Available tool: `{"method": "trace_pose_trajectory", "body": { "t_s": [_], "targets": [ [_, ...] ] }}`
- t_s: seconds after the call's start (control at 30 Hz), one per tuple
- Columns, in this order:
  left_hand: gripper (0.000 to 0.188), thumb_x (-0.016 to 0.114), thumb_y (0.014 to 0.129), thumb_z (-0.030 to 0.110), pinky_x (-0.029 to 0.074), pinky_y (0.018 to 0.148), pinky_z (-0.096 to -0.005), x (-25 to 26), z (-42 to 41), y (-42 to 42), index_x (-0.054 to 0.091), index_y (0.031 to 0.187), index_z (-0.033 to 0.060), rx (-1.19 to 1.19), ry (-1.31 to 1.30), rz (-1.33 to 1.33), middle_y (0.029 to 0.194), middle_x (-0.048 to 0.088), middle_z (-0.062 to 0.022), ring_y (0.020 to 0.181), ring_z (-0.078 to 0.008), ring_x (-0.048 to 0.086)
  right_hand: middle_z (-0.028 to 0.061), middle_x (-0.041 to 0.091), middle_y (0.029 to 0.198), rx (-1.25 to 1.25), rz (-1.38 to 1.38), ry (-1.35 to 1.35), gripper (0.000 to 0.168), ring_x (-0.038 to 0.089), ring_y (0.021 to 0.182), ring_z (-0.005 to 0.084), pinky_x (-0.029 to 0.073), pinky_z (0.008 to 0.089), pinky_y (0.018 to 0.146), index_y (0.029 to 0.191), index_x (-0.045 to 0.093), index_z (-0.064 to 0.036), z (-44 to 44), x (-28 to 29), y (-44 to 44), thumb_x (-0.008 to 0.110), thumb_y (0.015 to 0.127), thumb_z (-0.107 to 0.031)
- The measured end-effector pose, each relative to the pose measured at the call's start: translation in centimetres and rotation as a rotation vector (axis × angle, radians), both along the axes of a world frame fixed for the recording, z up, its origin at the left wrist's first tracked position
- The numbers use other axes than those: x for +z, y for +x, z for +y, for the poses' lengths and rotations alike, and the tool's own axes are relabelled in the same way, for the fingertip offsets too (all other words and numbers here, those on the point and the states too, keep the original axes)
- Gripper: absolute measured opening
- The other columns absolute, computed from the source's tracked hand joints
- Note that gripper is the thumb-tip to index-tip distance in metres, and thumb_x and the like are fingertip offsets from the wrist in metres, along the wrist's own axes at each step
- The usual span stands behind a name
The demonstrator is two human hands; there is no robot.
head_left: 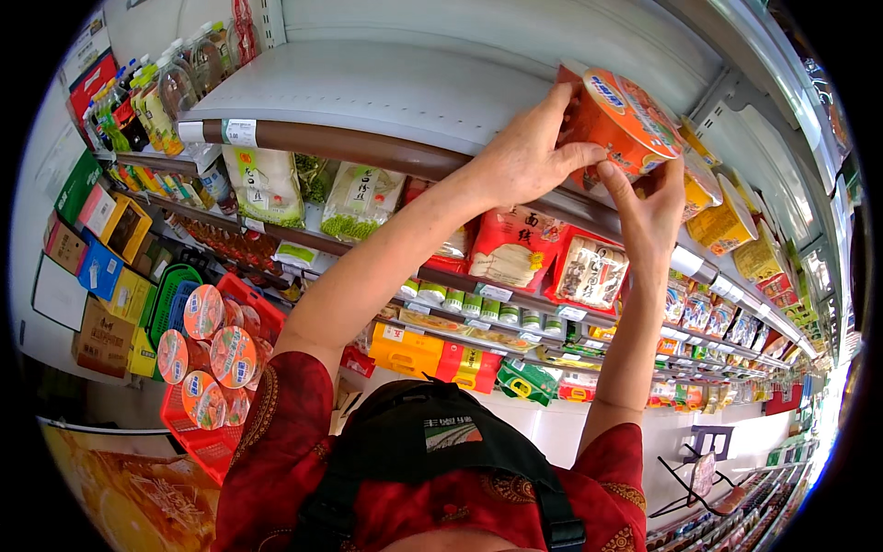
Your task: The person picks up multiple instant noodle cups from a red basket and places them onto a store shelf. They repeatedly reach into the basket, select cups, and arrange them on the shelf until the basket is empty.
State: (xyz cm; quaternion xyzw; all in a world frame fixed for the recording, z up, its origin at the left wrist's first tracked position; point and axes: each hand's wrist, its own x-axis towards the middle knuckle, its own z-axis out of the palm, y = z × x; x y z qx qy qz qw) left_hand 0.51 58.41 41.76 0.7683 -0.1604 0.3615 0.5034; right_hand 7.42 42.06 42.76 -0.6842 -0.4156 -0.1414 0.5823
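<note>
Both hands hold an orange instant noodle bowl (631, 117) at the right part of the upper metal shelf (386, 76). My left hand (534, 152) grips its left side, thumb at the lower edge. My right hand (645, 196) has its fingers around the lower right side, its thumb close to the other thumb. Part of a second orange item shows behind the held bowl. Yellow noodle bowls (721, 214) stand just right of the right hand. Lower left, a red plastic basket (190, 431) holds several stacked noodle bowls (234, 355) with printed lids.
Below are bags of vermicelli (362, 200), red noodle packets (514, 248) and lower shelves with packaged goods. Drink bottles (148, 110) and cardboard boxes (103, 338) stand at left. A shelf edge with price tags runs under my arms. A folding chair (700, 479) stands at lower right.
</note>
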Motion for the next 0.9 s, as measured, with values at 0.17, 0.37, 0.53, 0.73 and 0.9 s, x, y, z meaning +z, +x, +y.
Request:
{"method": "trace_pose_trajectory", "body": {
  "t_s": [0.17, 0.37, 0.53, 0.73, 0.9],
  "targets": [
    [0.054, 0.063, 0.090, 0.019, 0.046, 0.094, -0.0360, 0.0, 1.3, 2.2, 0.038, 0.133, -0.0040, 0.033, 0.036, 0.061, 0.126, 0.054, -0.0189, 0.115, -0.0265, 0.055, 0.0105, 0.066, 0.097, 0.006, -0.005, -0.035, 0.053, 0.061, 0.085, 0.0138, 0.049, 0.0288, 0.077, 0.113, 0.050, 0.002, 1.0, 0.0, 1.8, 0.080, 0.077, -0.023],
    [0.056, 0.066, 0.086, 0.022, 0.045, 0.094, -0.0371, 0.7, 1.3, 1.4, 0.041, 0.129, -0.0059, 0.205, 0.160, 0.271, 0.120, 0.057, -0.0245, 0.112, -0.0318, 0.057, 0.0142, 0.066, 0.097, -0.096, -0.030, -0.179, 0.054, 0.062, 0.085, 0.0183, 0.049, 0.0312, 0.077, 0.111, 0.050, 0.005, 1.2, -0.1, 1.9, 0.078, 0.078, -0.026],
    [0.064, 0.067, 0.083, 0.020, 0.046, 0.091, -0.0406, 1.4, 1.0, 0.0, 0.037, 0.131, -0.0090, 0.307, 0.261, 0.398, 0.109, 0.059, -0.0283, 0.102, -0.0388, 0.058, 0.0179, 0.064, 0.103, -0.252, -0.151, -0.240, 0.054, 0.061, 0.095, 0.0219, 0.047, 0.0331, 0.084, 0.112, 0.050, 0.005, 1.1, -0.2, -0.4, 0.078, 0.078, -0.025],
    [0.072, 0.065, 0.078, 0.010, 0.035, 0.103, -0.0471, -3.0, -1.2, -5.9, 0.030, 0.138, -0.0076, 0.614, 0.164, -0.292, 0.130, 0.046, -0.0282, 0.119, -0.0450, 0.044, 0.0188, 0.050, 0.134, -0.293, -0.459, 0.145, 0.062, 0.054, 0.115, 0.0276, 0.041, 0.0395, 0.100, 0.142, 0.032, 0.003, 2.4, -4.4, -6.8, 0.063, 0.088, -0.006],
    [0.064, 0.065, 0.076, 0.010, 0.028, 0.105, -0.0528, -13.8, 0.3, -15.8, 0.042, 0.136, 0.0025, 0.891, 0.160, -0.308, 0.139, 0.038, -0.0227, 0.128, -0.0421, 0.036, 0.0197, 0.054, 0.125, 0.320, -0.312, -0.104, 0.061, 0.054, 0.112, 0.0296, 0.044, 0.0369, 0.094, 0.133, 0.041, 0.006, 7.2, -10.4, -13.4, 0.067, 0.079, -0.003]
  ]
}}
